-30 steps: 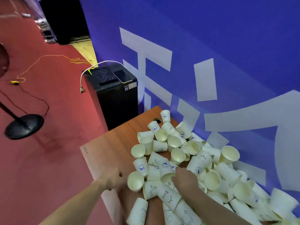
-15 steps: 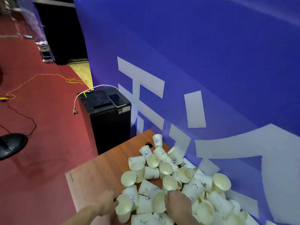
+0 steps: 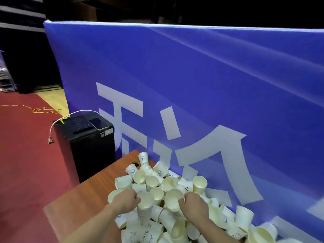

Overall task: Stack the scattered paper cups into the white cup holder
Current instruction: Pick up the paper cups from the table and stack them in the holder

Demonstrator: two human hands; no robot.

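Paper cups [image 3: 163,195] heaped, both hands [image 3: 125,201] seemingly gripping mouth-up cups

Both hands are up off the heap now, each with a cup. The left hand [image 3: 126,200], which a second ago lay curled on the wooden table beside a cup, now grips a cup [image 3: 145,206] upright by its rim. The right hand [image 3: 193,203], earlier pressed down into the pile, now pinches the rim of another cup [image 3: 173,199], mouth tipped toward the camera. The two held cups sit near each other above the pile. The view tilts up, so the blue banner's top edge [image 3: 175,25] now shows.
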